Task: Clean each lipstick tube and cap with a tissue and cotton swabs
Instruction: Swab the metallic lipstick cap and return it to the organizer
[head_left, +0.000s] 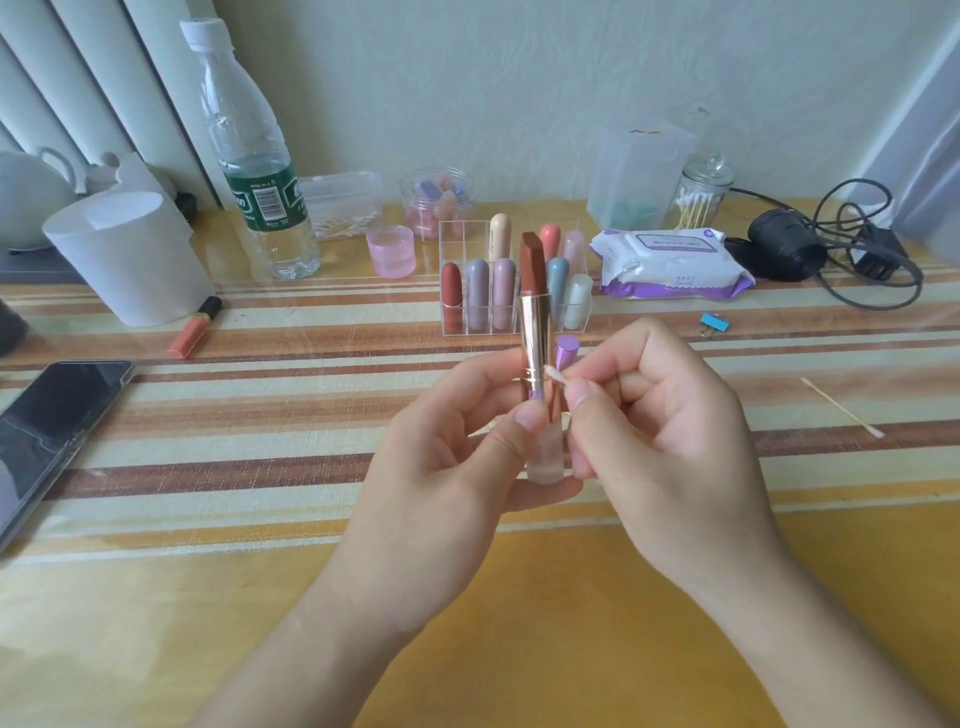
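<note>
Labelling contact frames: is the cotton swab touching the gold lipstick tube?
Cannot tell. Head view: cotton swab, pinched by right hand, meets gold lipstick tube's right edge, no visible gap, but depth unclear.

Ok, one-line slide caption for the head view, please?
Left hand holds an uncapped brown lipstick upright while the right hand pinches a cotton swab, tip at the gold tube.

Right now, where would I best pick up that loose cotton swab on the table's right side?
Probably mid-stick, from straight above: the cotton swab lies flat on the table, apart from other things, so finger and thumb can close across its thin shaft and keep off the cotton tip.
</note>
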